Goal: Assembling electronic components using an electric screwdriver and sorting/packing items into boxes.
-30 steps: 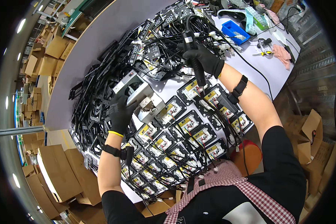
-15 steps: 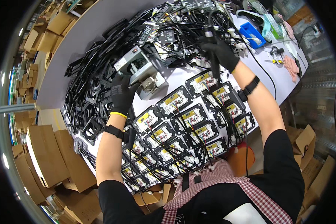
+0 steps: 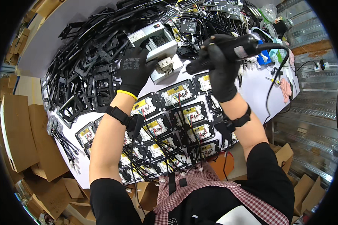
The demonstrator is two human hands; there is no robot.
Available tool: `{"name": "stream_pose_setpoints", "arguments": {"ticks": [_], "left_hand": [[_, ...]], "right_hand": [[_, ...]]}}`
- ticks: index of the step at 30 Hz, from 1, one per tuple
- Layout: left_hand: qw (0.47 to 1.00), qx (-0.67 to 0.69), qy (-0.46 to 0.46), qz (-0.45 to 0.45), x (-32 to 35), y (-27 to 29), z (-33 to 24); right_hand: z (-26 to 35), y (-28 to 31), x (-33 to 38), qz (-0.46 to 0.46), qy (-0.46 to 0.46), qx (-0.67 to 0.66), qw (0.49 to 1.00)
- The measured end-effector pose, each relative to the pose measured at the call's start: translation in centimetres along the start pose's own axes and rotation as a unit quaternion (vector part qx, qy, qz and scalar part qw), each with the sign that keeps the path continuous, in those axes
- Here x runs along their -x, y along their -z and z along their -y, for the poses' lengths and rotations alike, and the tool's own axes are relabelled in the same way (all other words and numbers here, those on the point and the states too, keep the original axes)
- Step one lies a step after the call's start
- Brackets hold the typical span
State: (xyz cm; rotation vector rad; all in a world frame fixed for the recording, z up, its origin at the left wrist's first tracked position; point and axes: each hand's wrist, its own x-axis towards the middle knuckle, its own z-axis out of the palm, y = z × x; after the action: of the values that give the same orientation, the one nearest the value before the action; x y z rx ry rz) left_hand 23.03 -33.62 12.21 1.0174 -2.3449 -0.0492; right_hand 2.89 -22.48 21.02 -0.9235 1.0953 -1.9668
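Clearly, the black-gloved right hand (image 3: 222,73) is wrapped round a black cylindrical corded tool (image 3: 247,46) lying left to right, its left end just right of an open silver metal box (image 3: 166,51). Nearer that box, at its near-left side, is the black-gloved left hand (image 3: 134,70), finger spread unclear; a pale label (image 3: 239,51) marks the tool.

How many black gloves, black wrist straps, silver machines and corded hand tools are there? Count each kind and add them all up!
Black gloves: 2
Black wrist straps: 2
Silver machine: 1
Corded hand tool: 1
Total: 6
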Motion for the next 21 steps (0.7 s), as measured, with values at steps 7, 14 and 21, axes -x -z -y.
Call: {"name": "stream_pose_setpoints", "arguments": {"ticks": [7, 14, 21], "left_hand": [[0.989, 0.098, 0.056, -0.094, 3.7, 1.5, -2.1], [0.978, 0.17, 0.085, 0.087, 13.5, 0.8, -6.2], [0.979, 0.165, 0.051, 0.11, 14.2, -2.3, -9.7]], "right_hand": [[-5.4, -2.4, 0.4, -0.014, 0.039, -0.027, 0.999], [-5.9, -1.9, -0.7, 0.318, 0.005, 0.19, 0.929], [-6.9, -3.0, -0.6, 0.249, 0.001, 0.165, 0.954]]}}
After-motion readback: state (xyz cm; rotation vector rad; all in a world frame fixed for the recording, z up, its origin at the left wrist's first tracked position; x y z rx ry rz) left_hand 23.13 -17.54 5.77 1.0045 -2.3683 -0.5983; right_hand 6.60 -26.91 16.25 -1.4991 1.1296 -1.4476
